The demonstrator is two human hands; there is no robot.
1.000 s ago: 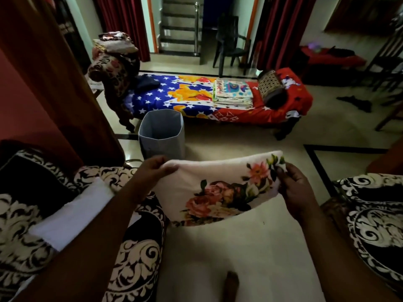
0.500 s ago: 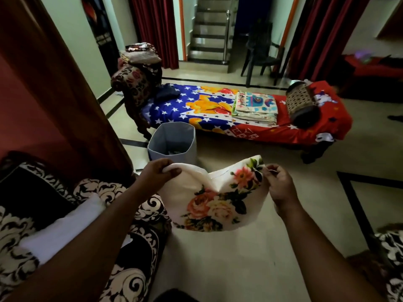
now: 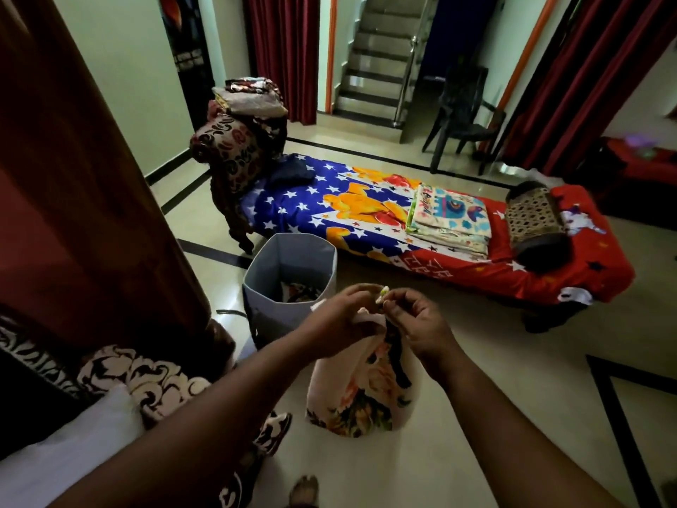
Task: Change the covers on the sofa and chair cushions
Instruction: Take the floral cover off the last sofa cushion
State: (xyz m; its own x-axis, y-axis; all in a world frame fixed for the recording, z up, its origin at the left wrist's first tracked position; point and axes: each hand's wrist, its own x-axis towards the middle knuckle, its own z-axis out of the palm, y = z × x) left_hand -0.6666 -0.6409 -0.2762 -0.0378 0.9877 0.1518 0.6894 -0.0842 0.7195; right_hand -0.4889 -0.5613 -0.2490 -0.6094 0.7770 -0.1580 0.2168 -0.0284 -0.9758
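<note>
Left hand: the left hand (image 3: 342, 317), reaching in from the lower left of the frame, has its fingers curled round the top edge of the floral cushion cover (image 3: 361, 390) and grips it.
Right hand: the right hand (image 3: 415, 324), reaching in from the lower right, pinches the same top edge between thumb and fingertips, touching the left hand at centre frame.
Cushion cover: a cream cloth printed with pink and orange flowers, gathered at the top where both hands meet and hanging down in folds below them, above the pale floor (image 3: 476, 379).
Basket: a grey fabric basket (image 3: 289, 273) stands open on the floor just above and left of the hands, with patterned cloth lying inside it.
Sofa: a black and white patterned sofa (image 3: 146, 383) fills the lower left, with a plain white cushion (image 3: 66, 445) lying on it.
Daybed: a low bed (image 3: 421, 229) with a blue, starred and red cover runs across the middle of the frame; a folded stack of cloth (image 3: 452, 218) and a dark bolster (image 3: 535, 221) lie on it.
Background: a dark plastic chair (image 3: 461, 115) stands at upper right near the stairs (image 3: 377, 56), with red curtains (image 3: 282, 49) on either side.
Foot: a bare foot (image 3: 304, 491) shows at the bottom edge.
</note>
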